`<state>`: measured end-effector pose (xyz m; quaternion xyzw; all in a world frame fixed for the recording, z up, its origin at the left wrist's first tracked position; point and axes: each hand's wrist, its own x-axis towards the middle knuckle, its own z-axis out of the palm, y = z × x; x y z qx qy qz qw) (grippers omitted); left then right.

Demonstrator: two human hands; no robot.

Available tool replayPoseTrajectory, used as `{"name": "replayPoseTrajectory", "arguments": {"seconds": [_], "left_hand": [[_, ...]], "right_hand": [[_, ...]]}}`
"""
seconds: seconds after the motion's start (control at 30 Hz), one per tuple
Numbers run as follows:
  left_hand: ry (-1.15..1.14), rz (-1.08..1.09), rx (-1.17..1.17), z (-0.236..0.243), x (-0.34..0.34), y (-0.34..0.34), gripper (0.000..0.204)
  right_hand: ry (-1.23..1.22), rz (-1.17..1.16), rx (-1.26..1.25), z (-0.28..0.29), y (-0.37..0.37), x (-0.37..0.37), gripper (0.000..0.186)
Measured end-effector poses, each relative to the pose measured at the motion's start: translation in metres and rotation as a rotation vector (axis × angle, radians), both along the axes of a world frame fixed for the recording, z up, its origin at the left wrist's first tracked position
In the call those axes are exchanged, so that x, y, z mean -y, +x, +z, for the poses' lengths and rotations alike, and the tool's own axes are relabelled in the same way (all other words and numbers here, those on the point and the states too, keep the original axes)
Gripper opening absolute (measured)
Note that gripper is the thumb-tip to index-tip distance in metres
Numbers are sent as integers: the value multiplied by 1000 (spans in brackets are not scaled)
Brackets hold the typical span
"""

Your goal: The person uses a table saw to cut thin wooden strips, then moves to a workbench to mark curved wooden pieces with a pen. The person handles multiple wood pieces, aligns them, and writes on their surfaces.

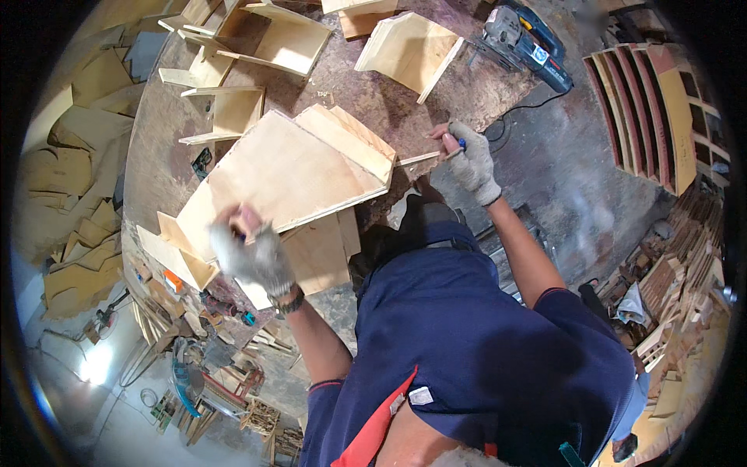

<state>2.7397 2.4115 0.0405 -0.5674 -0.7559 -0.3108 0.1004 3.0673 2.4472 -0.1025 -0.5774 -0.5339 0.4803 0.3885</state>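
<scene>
My left hand [253,257], in a grey work glove with bare fingertips, is over the near-left edge of a large pale plywood panel [288,171]. Its fingers are smeared by motion, so what they do is hard to read. To the right of the panel, my right hand [471,163] wears a matching glove, and its fingers are bent closed around something with a small blue part [462,143]. A thin wood strip [418,159] juts from the panel's right side toward that hand. Smaller plywood boards [350,136] lie along the panel's far right edge.
Several open plywood box pieces [284,39] stand on the worn table [159,140]. A blue jigsaw [529,47] lies at the far right, its cord trailing over the edge. Curved slatted wood frames [638,117] stand at right. Wood offcuts [85,163] are piled at left.
</scene>
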Motion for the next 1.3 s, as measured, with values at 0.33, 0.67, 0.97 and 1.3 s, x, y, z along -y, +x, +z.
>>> {"name": "replayPoseTrajectory", "arguments": {"seconds": [0.33, 0.67, 0.97, 1.3], "left_hand": [[-253, -72, -85, -13, -85, 38, 35], [-246, -98, -135, -20, -90, 32, 34], [-279, -115, -146, -15, -92, 36, 34], [-282, -90, -97, -20, -91, 33, 35]], "right_hand": [[-145, 0, -331, 33, 9, -30, 50], [113, 203, -63, 40, -57, -77, 24], [114, 335, -33, 23, -97, -107, 29], [119, 259, -172, 1, -103, -107, 21]]}}
